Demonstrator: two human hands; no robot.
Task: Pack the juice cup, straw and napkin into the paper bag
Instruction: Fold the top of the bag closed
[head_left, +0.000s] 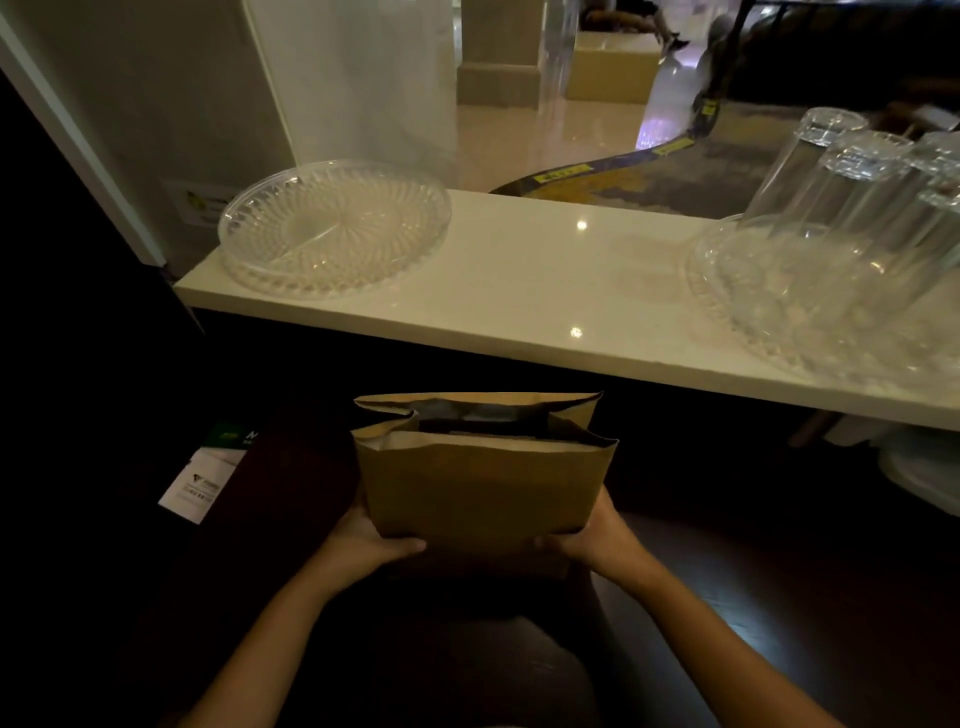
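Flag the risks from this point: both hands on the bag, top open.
1. The paper bag is gripped only at its lower corners by the left hand and right hand; its open top could tip.
2. Upturned glasses stand on the counter above, so lifting the bag carelessly might knock them.

A cut-glass platter (332, 228) and upturned glasses (852, 192) sit on the white counter (545, 280).

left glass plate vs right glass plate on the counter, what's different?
The round cut-glass plate on the left is empty, while the round cut-glass plate on the right carries upturned clear drinking glasses. The left plate shows whole; the right plate runs off the picture's right edge. Both are clear, ribbed, and lie flat on the white counter.
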